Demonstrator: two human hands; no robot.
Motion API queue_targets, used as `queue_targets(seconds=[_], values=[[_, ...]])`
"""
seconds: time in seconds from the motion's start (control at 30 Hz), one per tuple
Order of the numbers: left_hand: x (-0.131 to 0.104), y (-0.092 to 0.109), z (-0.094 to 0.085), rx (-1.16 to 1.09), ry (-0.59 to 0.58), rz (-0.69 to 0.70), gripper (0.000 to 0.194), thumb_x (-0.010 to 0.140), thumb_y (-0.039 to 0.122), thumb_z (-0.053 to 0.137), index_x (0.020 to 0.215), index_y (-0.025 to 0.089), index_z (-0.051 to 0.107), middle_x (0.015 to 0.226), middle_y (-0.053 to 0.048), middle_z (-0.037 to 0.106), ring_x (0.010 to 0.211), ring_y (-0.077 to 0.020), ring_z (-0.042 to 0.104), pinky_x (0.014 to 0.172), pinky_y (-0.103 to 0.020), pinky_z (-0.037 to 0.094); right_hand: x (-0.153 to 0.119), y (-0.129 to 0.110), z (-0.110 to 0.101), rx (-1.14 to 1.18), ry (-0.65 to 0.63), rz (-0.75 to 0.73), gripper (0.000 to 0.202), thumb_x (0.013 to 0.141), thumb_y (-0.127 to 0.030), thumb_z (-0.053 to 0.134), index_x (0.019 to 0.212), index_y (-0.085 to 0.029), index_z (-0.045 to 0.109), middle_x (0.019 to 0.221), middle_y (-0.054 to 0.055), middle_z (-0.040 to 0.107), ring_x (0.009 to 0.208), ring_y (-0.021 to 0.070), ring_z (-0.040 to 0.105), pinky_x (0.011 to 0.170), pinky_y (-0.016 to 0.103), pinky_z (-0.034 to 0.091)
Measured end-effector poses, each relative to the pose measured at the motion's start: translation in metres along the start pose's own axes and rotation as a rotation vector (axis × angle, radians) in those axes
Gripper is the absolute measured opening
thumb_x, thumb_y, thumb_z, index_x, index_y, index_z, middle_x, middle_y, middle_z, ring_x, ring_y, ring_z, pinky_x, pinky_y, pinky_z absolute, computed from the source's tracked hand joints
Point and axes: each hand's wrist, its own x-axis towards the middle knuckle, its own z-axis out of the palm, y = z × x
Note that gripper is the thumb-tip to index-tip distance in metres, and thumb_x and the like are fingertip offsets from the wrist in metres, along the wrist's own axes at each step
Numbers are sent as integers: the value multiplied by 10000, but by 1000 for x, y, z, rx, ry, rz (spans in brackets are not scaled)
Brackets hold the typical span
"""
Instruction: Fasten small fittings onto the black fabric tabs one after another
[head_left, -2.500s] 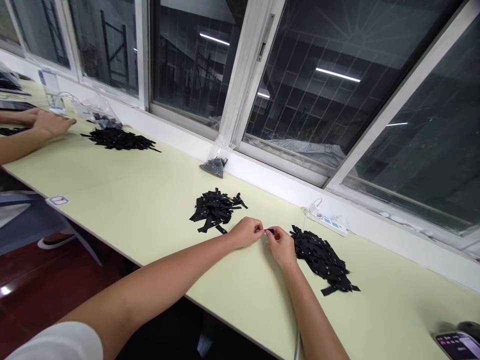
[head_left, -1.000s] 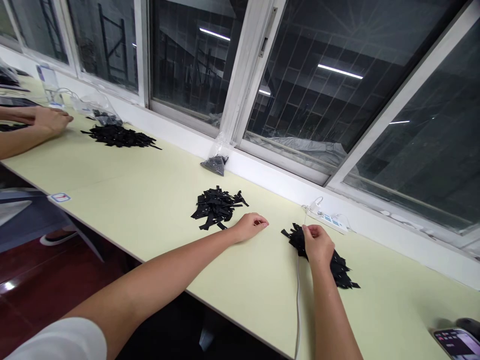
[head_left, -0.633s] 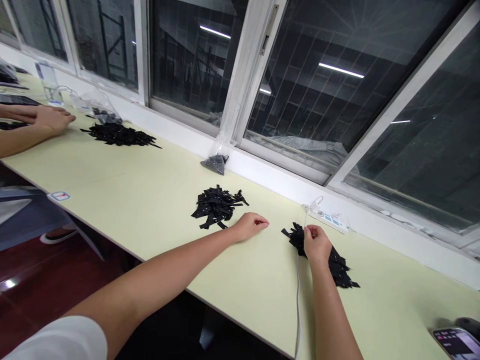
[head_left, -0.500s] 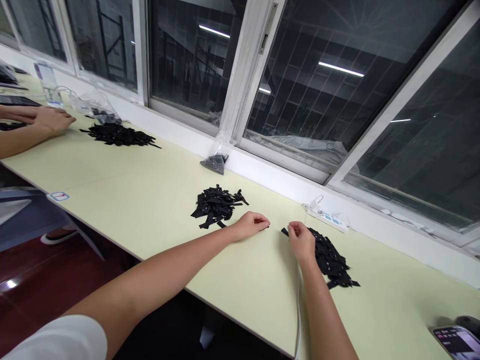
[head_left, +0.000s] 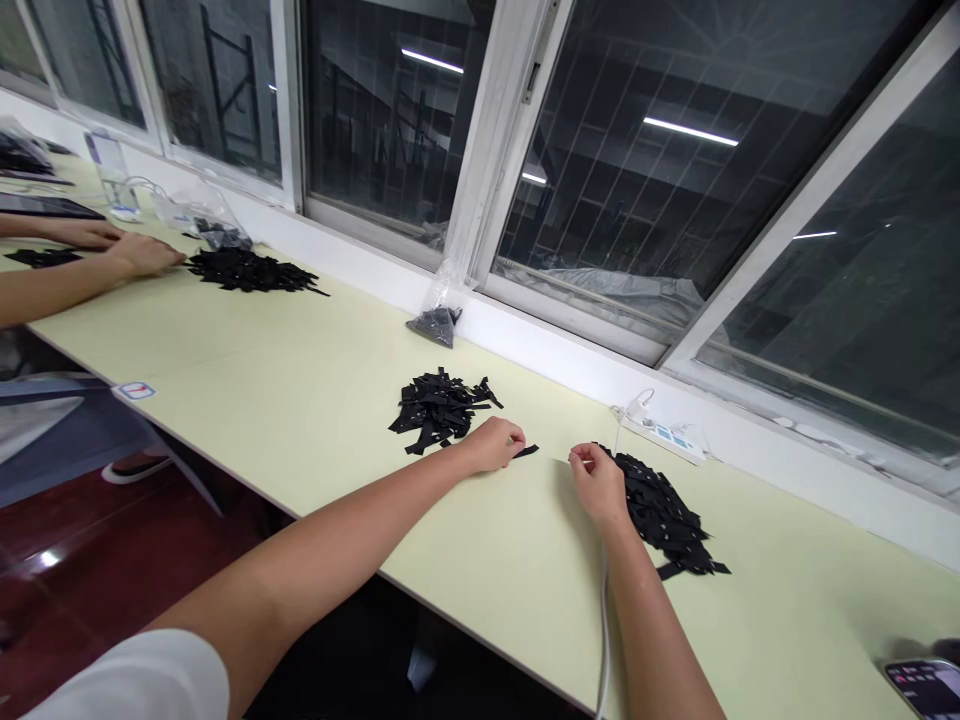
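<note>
My left hand [head_left: 495,445] is closed in a pinch on a short black fabric strip [head_left: 528,451], which sticks out to the right just above the table. Close behind that hand lies a loose pile of black strips [head_left: 439,408] with small light marks. My right hand [head_left: 598,480] is also pinched, at the near-left side of a second black pile [head_left: 667,515]. Whatever its fingertips hold is too small to make out. A gap of bare tabletop separates the two hands.
A clear bag with dark pieces [head_left: 436,325] leans by the window wall. A white power strip [head_left: 667,440] and a cable [head_left: 604,630] lie near my right arm. A phone [head_left: 922,688] is at far right. At left, another person's hands [head_left: 142,255] touch a black pile [head_left: 251,270].
More of the black strip now shows beyond my left fingers. The strip that stuck out from my right fingertips no longer shows there. The other person's hand has moved right to their pile.
</note>
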Motion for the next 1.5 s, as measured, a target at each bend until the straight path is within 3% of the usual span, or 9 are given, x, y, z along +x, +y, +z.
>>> queue_targets(seconds=[0.17,0.27,0.4,0.53,0.77,1.03,1.23,1.5], values=[[5,-3,-12,250,157,70,235,876,214,543,827,183,771,918,-96,734,864,-231,647,767,-294,453,-1,-3,-1,11,-9,13,297,816,-463,515,862,-209,663,850,56,706,663,192,590,696,323,431],[6,-3,-13,241,202,78,261,906,252,524,896,186,776,988,-98,725,915,-229,640,797,-296,456,-1,-4,0,34,-29,24,312,808,-481,529,856,-209,674,848,56,709,661,190,582,692,322,431],[3,0,0,61,140,156,246,908,320,564,1009,194,751,1008,-53,736,845,-185,626,781,-283,453,-2,-4,4,93,-118,0,337,797,-482,548,887,-191,693,850,61,712,656,183,577,671,314,435],[-4,7,12,-13,34,200,192,873,300,601,963,191,731,919,-29,733,751,-156,600,690,-259,427,-4,-5,7,118,-222,-44,306,783,-443,574,876,-187,714,817,45,711,634,167,570,638,294,427],[-12,15,12,-63,-102,329,161,836,208,596,894,187,745,810,-19,697,668,-130,536,646,-249,400,-7,-7,5,4,-343,-86,221,775,-342,547,803,-218,728,785,15,721,642,169,590,654,287,436],[-11,13,14,-12,-122,324,152,823,211,617,871,185,758,825,-31,702,678,-134,551,656,-252,409,-9,-11,6,-43,-360,-119,257,779,-327,525,798,-243,767,800,21,735,720,204,634,739,316,456],[-9,11,12,-54,-44,232,179,827,203,584,896,178,747,834,-36,722,716,-153,587,658,-255,415,-9,-10,6,-35,-352,-117,268,779,-332,530,833,-240,776,845,33,749,718,207,643,758,323,475],[-8,12,11,-14,-6,245,201,851,188,551,920,182,740,904,-49,731,762,-170,605,696,-269,429,-9,-11,6,-5,-329,-102,249,778,-355,567,817,-242,785,830,38,751,704,213,642,762,335,495]])
